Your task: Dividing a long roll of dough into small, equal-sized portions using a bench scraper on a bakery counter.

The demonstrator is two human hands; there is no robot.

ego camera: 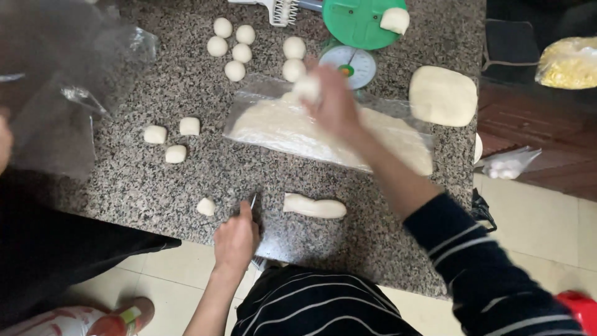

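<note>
The right hand (333, 102) reaches out over the speckled stone table (186, 180), blurred, with its fingers closed round a small dough ball (307, 87) held just above the far edge of the plastic sheet (249, 106). That sheet lies flat in the middle of the table with a broad, floury spread of dough (280, 127) on it. The left hand (236, 239) rests at the near edge of the table, nearer than the sheet, gripping a scraper (254, 205) whose blade stands on the stone; the fingers are wrapped tight on it. Just right of the scraper, and nearer than the sheet, lies a dough log (314, 206), and just left of the scraper sits a small cut piece (206, 206). Left of the sheet are three more cut pieces (169, 140) in a loose cluster. Beyond the sheet's far left corner stand five rolled balls (231, 43), with two more balls (294, 58) just beyond the sheet itself. Behind the sheet is a green scale (352, 37) with a lump of dough (395, 20) on its pan. Right of the sheet lies a thick dough slab (443, 95). A crumpled clear bag (74, 81) covers the table's far left corner, well apart from the sheet.
</note>
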